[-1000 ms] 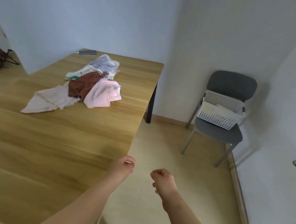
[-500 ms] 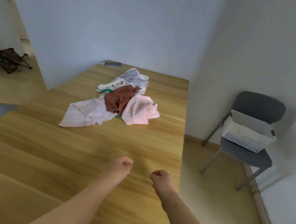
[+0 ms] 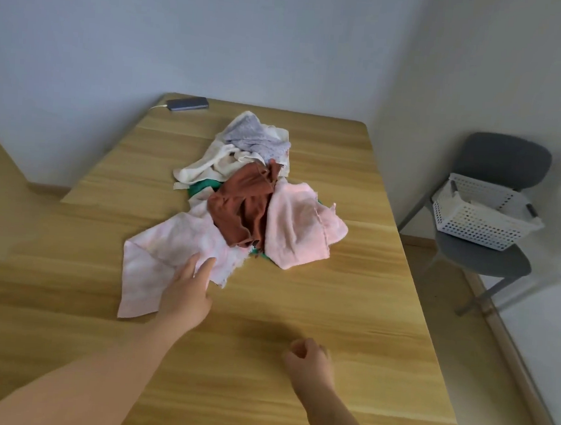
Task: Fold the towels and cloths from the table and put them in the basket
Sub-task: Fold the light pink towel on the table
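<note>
Crumpled cloths (image 3: 249,207) are lying heaped on the surface (image 3: 331,315); left hand (image 3: 189,292) is touching the pink cloth (image 3: 163,254) straight-fingered; right hand (image 3: 308,363) is hovering loosely curled, empty.

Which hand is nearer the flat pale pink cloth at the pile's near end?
Left. The left hand rests on the pale pink cloth; the right hand is loosely curled over the table, apart from the cloth, to its right and closer to the person.
</note>
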